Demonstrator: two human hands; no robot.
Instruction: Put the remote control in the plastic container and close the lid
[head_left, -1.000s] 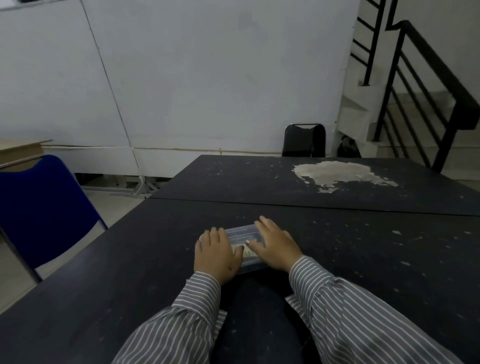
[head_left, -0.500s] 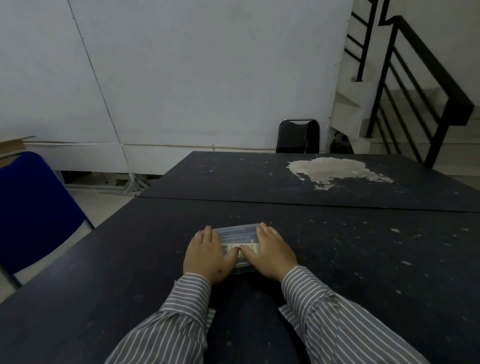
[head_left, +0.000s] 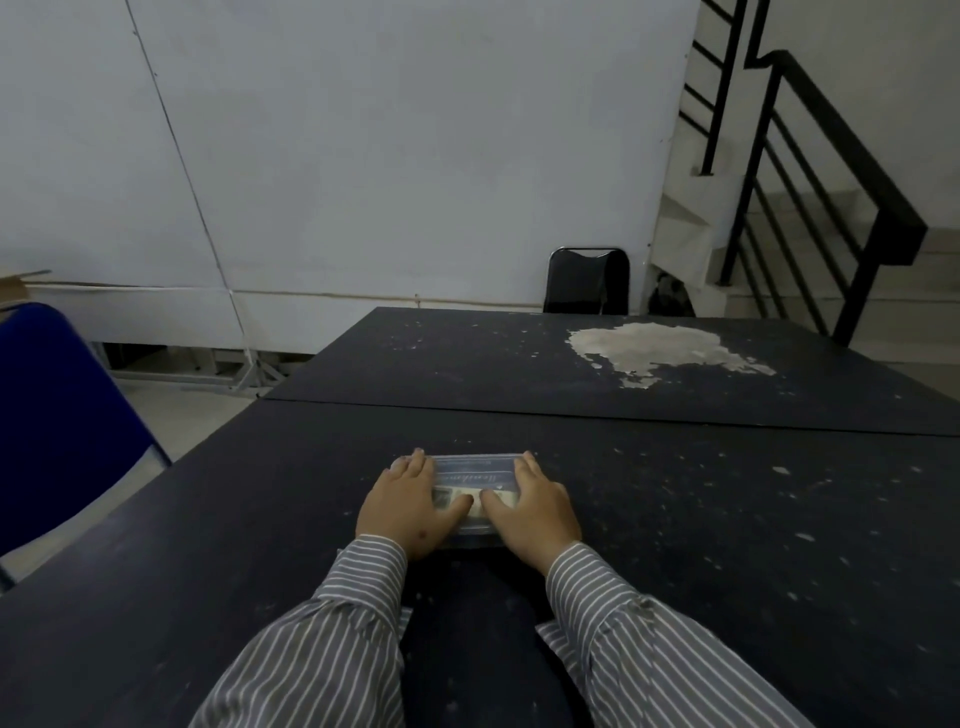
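The clear plastic container (head_left: 474, 480) lay directly under and between both hands, its long axis running crosswise from one hand to the other, so neither hand was the nearer: each covered one end. The left hand (head_left: 408, 506) rested flat and spread on the left end of the lid (head_left: 475, 464), fingers pointing away from the person. The right hand (head_left: 535, 504) lay the same way on the right end. Both thumbs turned inward and nearly met over the lid's near edge. Neither hand gripped anything; both were open, palms down, apparently pressing.

Through the lid, between the thumbs, something pale with dark patches showed inside, most likely the remote control (head_left: 470, 494), though it was too blurred to be sure. The box sat on the dark speckled table (head_left: 727, 519), just beyond the striped cuffs.

The lid looked seated, so the remaining work seemed to be pressing straight down along its edges, evenly from both ends.
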